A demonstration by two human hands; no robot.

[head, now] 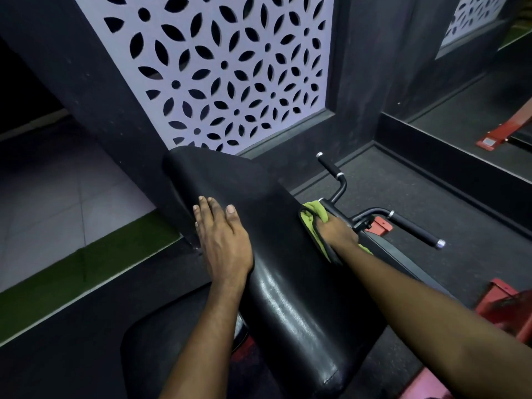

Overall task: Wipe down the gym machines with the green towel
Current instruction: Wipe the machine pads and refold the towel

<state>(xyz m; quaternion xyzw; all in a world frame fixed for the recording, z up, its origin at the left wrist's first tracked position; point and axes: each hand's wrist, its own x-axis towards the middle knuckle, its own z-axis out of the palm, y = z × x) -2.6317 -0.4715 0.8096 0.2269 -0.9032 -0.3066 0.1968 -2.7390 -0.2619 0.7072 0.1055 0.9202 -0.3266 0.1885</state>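
**Both hands on the pad**

My left hand point(223, 240) lies flat on the black pad point(288, 283) at its left edge, fingers straight. At the pad's right side, my right hand point(338, 234) grips the green towel point(313, 217) against it. Black handles point(414, 228) jut out just beyond.

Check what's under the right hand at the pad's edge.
The green towel, bunched between the right hand and the black pad along its right edge. The towel hides the hand's grip and whatever surface lies beneath it.
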